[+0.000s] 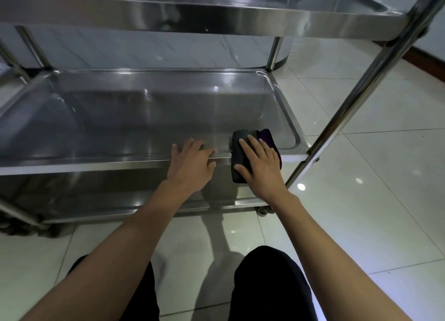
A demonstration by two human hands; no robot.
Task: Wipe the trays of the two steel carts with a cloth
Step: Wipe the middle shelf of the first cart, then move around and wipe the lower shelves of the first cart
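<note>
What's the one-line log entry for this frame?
stage: wiping middle tray front rim | right hand: flat on dark cloth | left hand: resting on rim | cart: steel, stationary

Right hand (261, 163) presses a dark folded cloth (240, 161) flat over the front rim of the steel cart's middle tray (144, 108), near its right corner. Left hand (191, 165) rests on the same rim just beside, fingers spread. Upper tray (192, 12) above, tiled floor (361, 176) below.

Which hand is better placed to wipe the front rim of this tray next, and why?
The right hand. It already presses the dark cloth flat over the front rim of the middle tray. The left hand holds no cloth and only rests on the rim beside it.
</note>
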